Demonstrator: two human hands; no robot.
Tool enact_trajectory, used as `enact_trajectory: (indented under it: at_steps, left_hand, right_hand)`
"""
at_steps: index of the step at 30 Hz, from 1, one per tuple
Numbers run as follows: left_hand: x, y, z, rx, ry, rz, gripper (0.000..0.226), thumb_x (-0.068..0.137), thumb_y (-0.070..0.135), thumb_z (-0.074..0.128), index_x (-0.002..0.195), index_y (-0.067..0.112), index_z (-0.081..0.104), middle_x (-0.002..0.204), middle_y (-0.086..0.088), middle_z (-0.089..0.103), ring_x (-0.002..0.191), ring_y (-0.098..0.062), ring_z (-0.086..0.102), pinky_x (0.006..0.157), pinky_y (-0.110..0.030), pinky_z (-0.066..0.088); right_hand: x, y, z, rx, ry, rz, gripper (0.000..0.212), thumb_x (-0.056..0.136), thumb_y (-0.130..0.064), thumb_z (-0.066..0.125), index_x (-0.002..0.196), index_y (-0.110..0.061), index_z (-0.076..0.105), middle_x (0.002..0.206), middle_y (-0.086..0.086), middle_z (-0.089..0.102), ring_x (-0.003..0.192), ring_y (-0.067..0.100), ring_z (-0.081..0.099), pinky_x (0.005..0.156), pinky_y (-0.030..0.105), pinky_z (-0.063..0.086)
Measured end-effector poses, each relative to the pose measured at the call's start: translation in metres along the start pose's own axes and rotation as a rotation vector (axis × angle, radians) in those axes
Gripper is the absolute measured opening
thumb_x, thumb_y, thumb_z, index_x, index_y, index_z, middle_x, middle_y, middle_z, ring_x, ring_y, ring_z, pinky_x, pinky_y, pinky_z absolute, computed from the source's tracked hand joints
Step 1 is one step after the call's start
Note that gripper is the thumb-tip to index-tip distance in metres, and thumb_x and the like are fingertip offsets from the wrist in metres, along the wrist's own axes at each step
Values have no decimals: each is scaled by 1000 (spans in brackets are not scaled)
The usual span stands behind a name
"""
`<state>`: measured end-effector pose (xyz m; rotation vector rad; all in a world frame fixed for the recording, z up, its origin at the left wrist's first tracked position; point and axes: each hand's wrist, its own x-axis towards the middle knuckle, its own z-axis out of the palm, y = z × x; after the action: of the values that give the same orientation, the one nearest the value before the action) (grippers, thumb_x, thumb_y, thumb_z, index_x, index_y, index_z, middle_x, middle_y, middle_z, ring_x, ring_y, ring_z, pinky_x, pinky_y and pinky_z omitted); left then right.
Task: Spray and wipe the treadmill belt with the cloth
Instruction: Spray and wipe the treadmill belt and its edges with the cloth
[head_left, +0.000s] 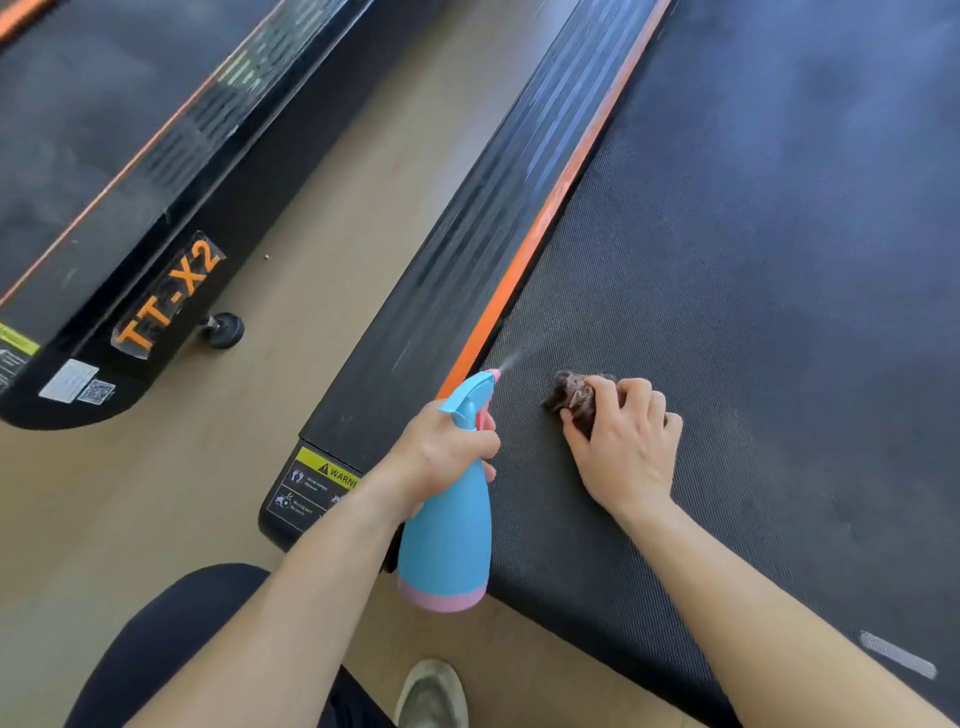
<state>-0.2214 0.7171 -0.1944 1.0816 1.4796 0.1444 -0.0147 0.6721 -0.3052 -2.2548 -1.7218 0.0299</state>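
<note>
Nearest of all, a pale shoe (431, 693) and a dark-clad knee (171, 639) sit on the tan floor (171, 519) at the near end of the treadmill. Just beyond them the left hand (441, 457) is wrapped around the neck of a blue bottle (447, 535) with a pink base, fingers curled at the trigger; a thin mist leaves the nozzle toward the belt (753, 260), close to the orange stripe (524, 270) along its left edge. The right hand (623, 441) lies palm down on the belt, fingers bent and pinching a bunched brown cloth (574, 397) against the surface, just right of the spray.

Judging by this, the spraying step is in hand, with wiping about to follow. The next move seems to call for sliding the cloth left into the wetted patch and rubbing with steady pressure.

As for the belt, it is dark, finely textured rubber, looking dusty with pale smudges farther along and to the right. A second treadmill (104, 208) marked TT-X2 stands at the left, well apart.
</note>
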Motion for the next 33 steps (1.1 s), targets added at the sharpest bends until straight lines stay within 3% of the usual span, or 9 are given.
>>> enact_trajectory:
  at_steps: [4, 8, 11, 16, 18, 23, 26, 30, 33]
  left_hand:
    - [4, 3, -5, -3, -53, 31, 48, 73, 25, 69, 120, 32, 66, 108, -5, 72, 76, -19, 74, 87, -47, 62]
    - [15, 11, -14, -90, -27, 124, 53, 88, 2, 64, 131, 34, 65, 114, -7, 71, 72, -18, 70, 67, -26, 58]
    - [20, 17, -24, -102, 4, 161, 40, 87, 4, 66, 121, 25, 68, 118, -9, 72, 70, -18, 72, 65, -27, 59]
    - [29, 21, -36, -154, 3, 284, 73, 86, -6, 61, 143, 39, 58, 118, -10, 68, 76, -20, 66, 66, -22, 56]
    - [33, 23, -35, -170, -11, 270, 75, 77, 3, 64, 141, 42, 59, 116, -9, 69, 73, -20, 66, 66, -23, 56]
    - [44, 21, -32, -86, -11, 233, 68, 69, 18, 61, 129, 50, 63, 116, -1, 69, 67, -19, 71, 78, -37, 61]
    - [50, 21, -35, -88, -1, 243, 68, 69, 18, 62, 130, 49, 63, 115, -1, 69, 68, -19, 71, 78, -38, 61]
    - [53, 22, -41, -129, 1, 240, 70, 71, 15, 63, 130, 52, 61, 116, -6, 70, 69, -21, 71, 72, -31, 58]
    - [54, 22, -43, -144, -6, 217, 64, 70, 16, 63, 125, 49, 64, 115, -7, 72, 69, -22, 72, 73, -34, 60]
  right_hand:
    - [45, 6, 7, -27, -19, -24, 47, 90, -55, 63, 122, -22, 56, 112, 10, 50, 100, 34, 50, 83, 50, 43]
    - [124, -9, 22, -45, -103, 15, 49, 96, -60, 48, 127, -22, 50, 125, 12, 46, 115, 35, 45, 95, 51, 38]
    - [138, -25, 25, -65, -116, 53, 47, 96, -59, 46, 123, -20, 51, 124, 12, 46, 113, 35, 45, 94, 52, 37]
    - [46, -27, 16, -66, -112, -331, 41, 87, -54, 56, 112, -22, 59, 110, 7, 51, 96, 32, 50, 77, 45, 40]
    - [66, -20, 19, -63, -163, -362, 44, 88, -57, 52, 115, -23, 58, 110, 7, 50, 96, 31, 50, 77, 45, 41]
    - [178, -31, 42, -94, -113, -86, 47, 96, -59, 49, 122, -19, 51, 123, 13, 49, 111, 36, 47, 90, 50, 38]
    - [175, -40, 44, -111, -87, -58, 45, 96, -57, 49, 120, -18, 53, 122, 13, 49, 110, 35, 48, 90, 50, 38]
    - [94, -39, 34, -106, -42, -265, 42, 89, -55, 57, 112, -21, 58, 111, 7, 53, 97, 32, 51, 79, 47, 41]
    - [99, -30, 35, -115, -78, -369, 44, 89, -57, 53, 113, -22, 59, 110, 6, 53, 96, 32, 53, 77, 45, 41]
